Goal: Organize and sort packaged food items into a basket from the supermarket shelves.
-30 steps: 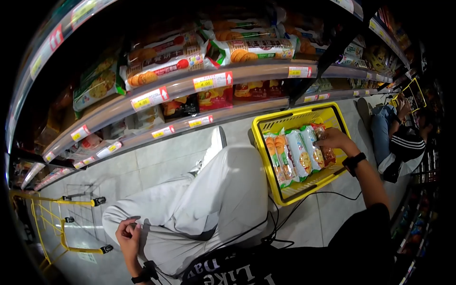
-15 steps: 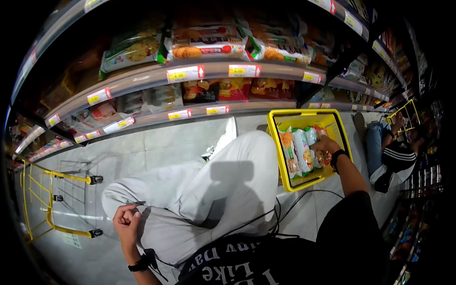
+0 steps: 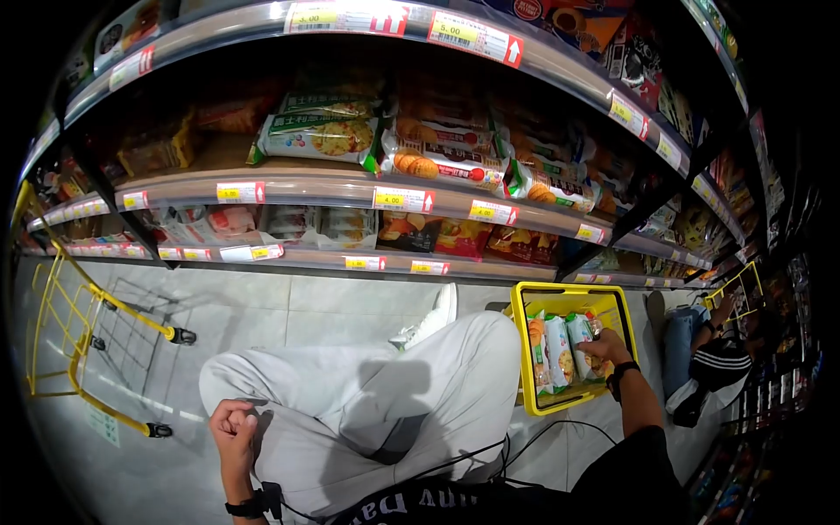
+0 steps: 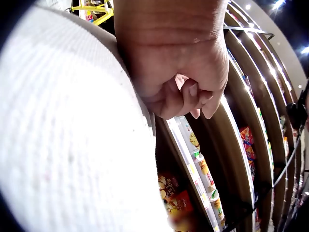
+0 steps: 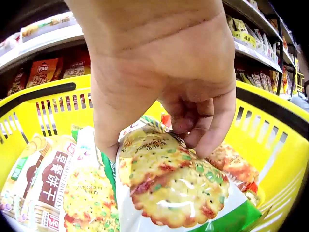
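Note:
My right hand (image 3: 608,350) reaches into a yellow shopping basket (image 3: 569,287) on the floor. It grips a white and green cracker packet (image 5: 174,188), thumb on one side and fingers on the other. Left of that packet, in the right wrist view, are a similar cracker packet (image 5: 87,193) and biscuit packets (image 5: 50,181) with brown lettering. A reddish-brown packet (image 5: 236,166) lies on its other side, partly behind the fingers. My left hand (image 3: 234,429) rests on my knee in light trousers, its fingers loosely curled around nothing.
Shelves (image 3: 306,188) with price tags and snack packets run along the front. A yellow wire cart (image 3: 87,350) stands on the left. Another person (image 3: 709,350) sits low at the right, beyond the basket. A black cable (image 3: 560,429) trails on the floor near the basket.
The head view has tilted up, showing more shelving. My right hand has shifted from the reddish-brown packet to the cracker packet beside it. The left hand stays on the knee.

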{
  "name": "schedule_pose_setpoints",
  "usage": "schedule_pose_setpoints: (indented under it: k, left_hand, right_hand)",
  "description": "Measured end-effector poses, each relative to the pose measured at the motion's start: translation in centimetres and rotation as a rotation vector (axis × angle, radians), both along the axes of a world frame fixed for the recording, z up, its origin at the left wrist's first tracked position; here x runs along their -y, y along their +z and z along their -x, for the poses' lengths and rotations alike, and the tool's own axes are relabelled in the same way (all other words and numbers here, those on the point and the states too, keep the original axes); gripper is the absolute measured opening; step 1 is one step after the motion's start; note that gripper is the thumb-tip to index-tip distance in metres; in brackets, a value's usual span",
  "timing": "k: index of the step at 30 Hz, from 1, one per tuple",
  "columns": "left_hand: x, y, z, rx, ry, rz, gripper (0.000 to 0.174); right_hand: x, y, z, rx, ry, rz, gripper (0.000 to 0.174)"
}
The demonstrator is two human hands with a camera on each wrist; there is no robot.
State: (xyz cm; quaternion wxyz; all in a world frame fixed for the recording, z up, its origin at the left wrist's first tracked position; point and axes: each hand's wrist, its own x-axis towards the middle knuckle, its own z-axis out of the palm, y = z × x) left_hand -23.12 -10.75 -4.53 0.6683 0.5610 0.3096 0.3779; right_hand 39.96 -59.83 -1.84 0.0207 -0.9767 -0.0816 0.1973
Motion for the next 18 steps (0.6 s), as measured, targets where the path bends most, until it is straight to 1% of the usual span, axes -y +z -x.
schedule_pose_setpoints:
  k: [1,2,4,5,6,7,8,10,11,12,13,15,16,18]
  left_hand:
    - [0.0,0.1,0.0,0.008,-0.014,0.005,0.018]
    - [0.1,0.2,0.1,0.011,-0.015,0.008,0.018]
    - [0.4,0.4,0.1,0.033,-0.012,0.077,0.019]
    - [0.6,1.1,0.1,0.032,-0.016,0.081,0.019]
    - [0.8,1.9,0.1,-0.055,-0.046,0.077,0.020]
    - [0.8,2.5,-0.3,-0.138,-0.078,0.071,0.021]
    - [0.9,2.7,-0.5,-0.136,-0.088,0.074,0.021]
    - [1.1,3.2,-0.7,-0.133,-0.184,0.048,0.025]
    - [1.5,4.1,-1.2,-0.142,-0.198,0.053,0.025]
    - [2.0,5.4,-2.1,-0.206,-0.239,-0.002,0.026]
    - [2.4,6.4,-2.9,-0.272,-0.272,-0.059,0.027]
    - [3.2,7.7,-4.1,-0.301,-0.330,-0.117,0.044]
    - [3.6,8.6,-5.0,-0.302,-0.351,-0.155,0.051]
    - [4.5,9.7,-6.3,-0.232,-0.422,-0.180,0.072]
  right_hand:
    - [-0.8,1.4,0.3,-0.011,0.045,0.071,0.065]
    - [-1.0,2.0,0.2,-0.008,0.043,0.073,0.065]
    - [-1.1,3.1,0.2,0.133,0.104,0.158,0.068]
    - [-1.3,4.3,0.8,0.161,0.163,0.042,0.071]
    - [-1.8,5.2,1.4,0.162,0.161,0.045,0.071]
    - [-2.5,6.0,2.1,0.380,0.290,0.049,0.071]
    - [-3.2,7.0,3.2,0.592,0.415,0.059,0.072]
    - [-7.7,11.3,8.3,0.724,0.588,-0.035,0.074]
    - [-10.3,13.2,11.0,0.779,0.636,-0.119,0.073]
    - [-12.7,14.7,13.8,0.831,0.686,-0.208,0.072]
    - [-14.9,15.6,16.3,0.805,0.702,-0.280,0.071]
    - [-18.5,16.4,20.3,0.747,0.755,-0.408,0.069]
    - [-20.1,16.8,22.4,0.740,0.850,-0.466,0.074]
    - [-23.7,15.7,26.3,0.766,0.974,-0.597,0.080]
